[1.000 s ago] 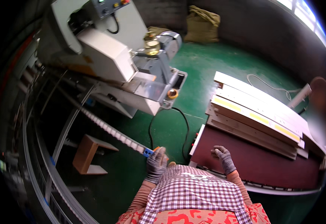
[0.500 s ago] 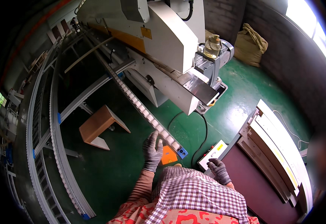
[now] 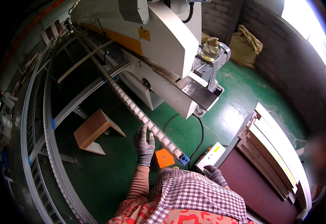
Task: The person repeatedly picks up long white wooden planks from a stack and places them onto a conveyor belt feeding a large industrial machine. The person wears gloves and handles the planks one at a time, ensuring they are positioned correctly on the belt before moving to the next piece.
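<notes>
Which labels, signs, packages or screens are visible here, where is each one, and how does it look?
Yellow label: on the white machine housing, small and square.
White control box: beside the dark table, near the right hand, flat, with a small yellow sticker.
Tan sack: on the green floor by the brick wall, bulging and tied.
Orange block: under the roller rail's end, right of the left hand.
No screen shows.

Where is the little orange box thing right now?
In the head view, the small orange box sits low and near the middle, under the near end of the white roller rail, just right of the person's gloved left hand.
</notes>
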Demonstrator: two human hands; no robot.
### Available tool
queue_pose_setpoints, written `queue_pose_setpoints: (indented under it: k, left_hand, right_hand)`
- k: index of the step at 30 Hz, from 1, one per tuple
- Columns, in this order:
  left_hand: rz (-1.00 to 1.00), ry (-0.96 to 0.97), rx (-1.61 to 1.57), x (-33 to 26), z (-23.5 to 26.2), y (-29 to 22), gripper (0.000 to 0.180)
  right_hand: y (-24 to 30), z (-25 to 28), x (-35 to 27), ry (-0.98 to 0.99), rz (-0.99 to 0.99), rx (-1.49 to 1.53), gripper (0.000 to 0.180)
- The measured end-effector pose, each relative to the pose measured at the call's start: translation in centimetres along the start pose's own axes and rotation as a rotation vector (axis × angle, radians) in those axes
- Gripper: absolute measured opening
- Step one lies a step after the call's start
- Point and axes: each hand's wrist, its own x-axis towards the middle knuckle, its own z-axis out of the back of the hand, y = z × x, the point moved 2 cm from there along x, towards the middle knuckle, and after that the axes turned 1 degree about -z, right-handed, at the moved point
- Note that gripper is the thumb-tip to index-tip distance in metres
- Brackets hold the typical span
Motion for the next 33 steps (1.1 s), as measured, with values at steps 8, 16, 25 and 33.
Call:
queue_pose_setpoints:
  k: [8,16,25,33]
  left_hand:
    - [0.033,0.022,0.018,0.9,0.3,1.0,0.047]
    - [0.046,-0.028,0.077,1.3,1.6,1.9,0.046]
    - [0.080,-0.023,0.096,2.4,3.0,3.1,0.049]
    - [0.083,0.019,0.234,5.4,5.0,4.9,0.058]
  right_hand:
    - [-0.9,-0.3,0.3,0.000,-0.001,-0.007,0.030]
    - [-1.3,-0.4,0.7,0.026,0.017,0.012,0.030]
    - [-0.8,0.0,0.4,0.024,0.024,-0.036,0.030]
    - [0.0,0.4,-0.4,0.036,-0.010,-0.018,0.029]
